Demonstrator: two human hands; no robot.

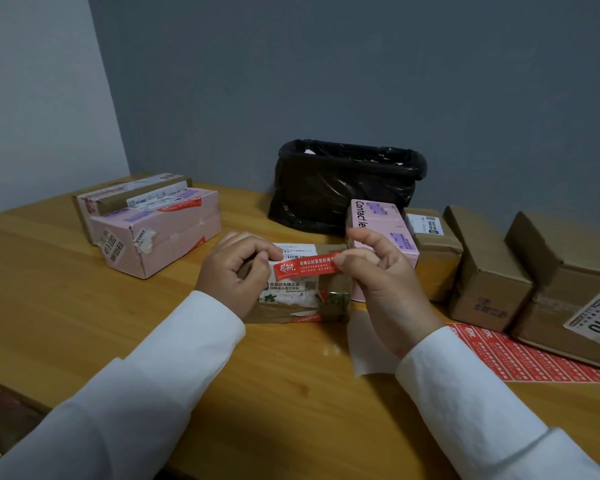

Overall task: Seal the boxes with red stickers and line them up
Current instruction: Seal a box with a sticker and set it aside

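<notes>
A flat brown box (291, 299) with white labels lies on the wooden table (84, 306) in front of me. A red sticker (305, 266) stretches across its top. My left hand (232, 271) pinches the sticker's left end with curled fingers against the box. My right hand (378, 275) pinches the right end between thumb and forefinger. A sheet of red stickers (520, 355) lies at the right, partly under a brown box. Two pink boxes (160, 233) with red stickers stand at the back left.
A bin lined with a black bag (343, 185) stands against the grey wall. A pink box (381, 223) and three brown cardboard boxes (485, 271) sit at the right, two with raised flaps. A white backing paper (368, 344) lies under my right wrist.
</notes>
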